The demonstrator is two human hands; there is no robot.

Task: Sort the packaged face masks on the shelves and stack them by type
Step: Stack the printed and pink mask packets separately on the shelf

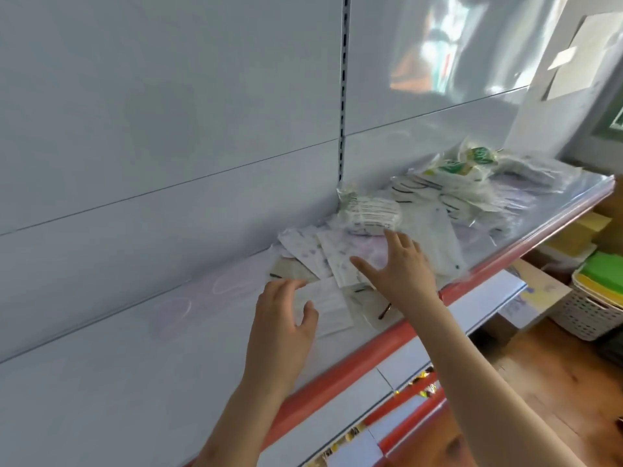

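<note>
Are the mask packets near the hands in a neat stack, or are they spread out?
Spread out. The mask packets lie at different angles and overlap loosely on the shelf; no edges line up.

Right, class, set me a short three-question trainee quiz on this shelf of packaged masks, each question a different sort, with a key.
1. True or false: the left hand grips a bundle of masks.
2. Which packs lie farthest along the shelf to the right? A) green-labelled packs B) dotted white packs C) the flat white pack
3. Fill in: the right hand is spread open above the ____ packs.

Key: 1 false, both hands are open. 2 A. 3 dotted white.
</note>
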